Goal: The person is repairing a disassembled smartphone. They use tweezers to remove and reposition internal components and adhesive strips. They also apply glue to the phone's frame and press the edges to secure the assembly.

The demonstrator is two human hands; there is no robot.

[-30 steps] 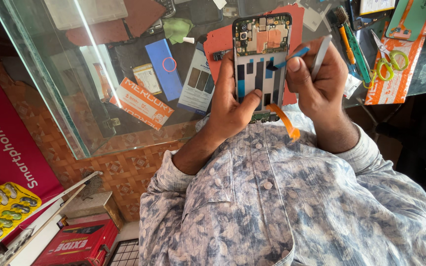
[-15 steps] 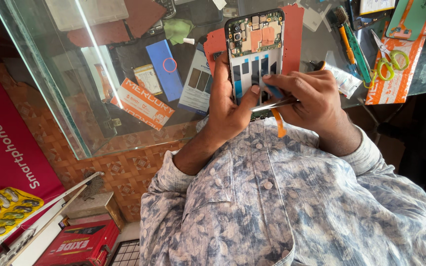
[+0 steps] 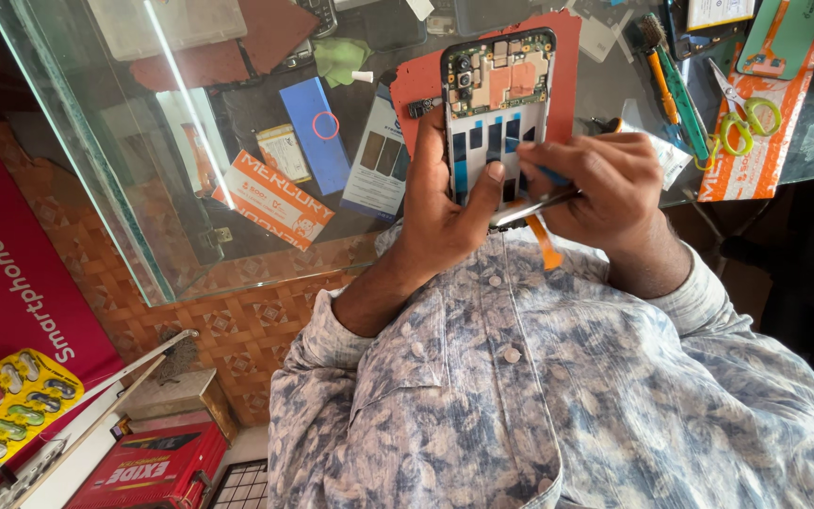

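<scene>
- Gripping phone (image 3: pixel 499 104), back open, in my left hand (image 3: pixel 445 203), above counter's (image 3: pixel 237 57) near edge.
- Right hand (image 3: pixel 605 184) pinches tweezers (image 3: pixel 534 207), tips at phone's bottom.
- Scissors (image 3: pixel 741 118) near right edge.

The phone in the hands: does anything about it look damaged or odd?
The phone has no back cover: its circuit board and camera parts show at the top, with blue strips below. The left hand grips it while the right hand holds metal tweezers at its lower edge. An orange strip hangs loose below.

Blue-grey floral button-up shirt (image 3: pixel 558 396)
</scene>
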